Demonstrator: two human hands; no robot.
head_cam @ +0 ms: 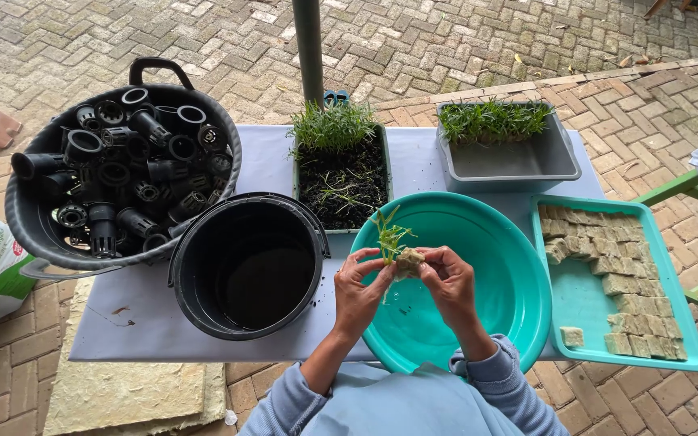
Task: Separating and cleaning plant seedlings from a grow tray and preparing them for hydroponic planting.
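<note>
Both my hands meet over the teal basin (494,242). My left hand (357,295) pinches a small green seedling (387,234) by its stem. My right hand (448,278) grips a small beige growing cube (408,260), which sits at the seedling's base. The seedling's leaves stand up above my fingers. The basin under them looks bare inside.
A black bucket (248,262) stands left of the basin, beside a grey tub of black net pots (119,182). Behind are a soil tray with seedlings (341,173) and a grey tub of seedlings (506,145). A teal tray of beige cubes (616,274) lies right. A pole (309,48) rises behind.
</note>
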